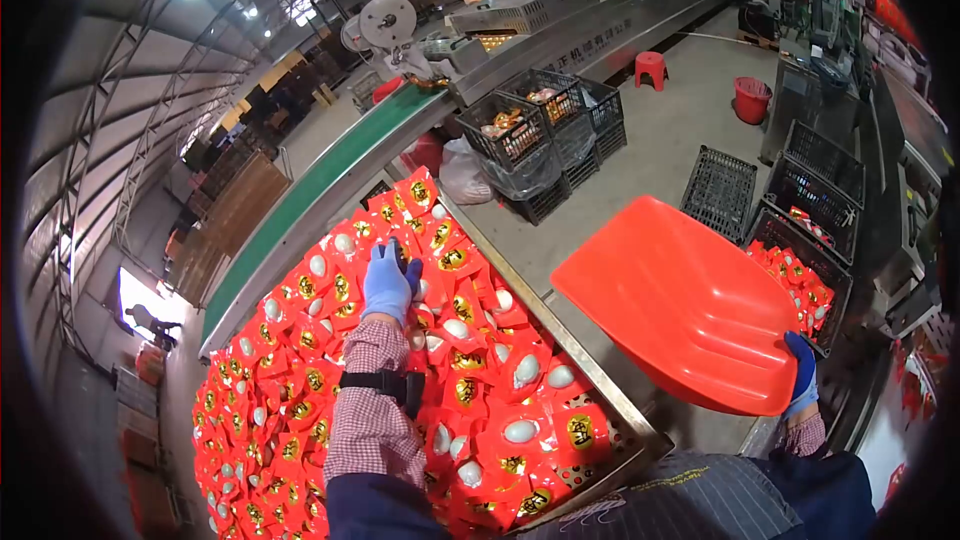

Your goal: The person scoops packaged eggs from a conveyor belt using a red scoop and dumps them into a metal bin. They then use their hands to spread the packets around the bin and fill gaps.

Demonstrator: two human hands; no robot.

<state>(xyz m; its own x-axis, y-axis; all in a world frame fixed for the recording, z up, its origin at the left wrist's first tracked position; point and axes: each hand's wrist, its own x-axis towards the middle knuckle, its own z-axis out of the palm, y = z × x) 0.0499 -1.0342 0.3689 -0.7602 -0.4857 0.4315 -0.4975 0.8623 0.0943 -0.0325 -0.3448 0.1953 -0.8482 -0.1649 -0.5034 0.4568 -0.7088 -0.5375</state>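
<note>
Red packets (500, 410) heaped in the steel tray (610, 395), orange scoop (685, 305) off to the right.
Nearest me, I saw my right hand (803, 375) closed around the scoop's near edge, holding it over the floor just beside the tray. Farther out, my left hand (388, 280) lay flat on the packets, fingers stretched out and gripping nothing. Beyond ran a green conveyor (330, 175), with black crates (540, 130) beside it.

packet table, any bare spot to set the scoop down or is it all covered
Crowded: red packets cover everything between the green belt and the metal rim, all round the left hand. Bare: the green belt itself, and the concrete floor between the metal rim and the black crates. The right hand holds the orange scoop.
</note>
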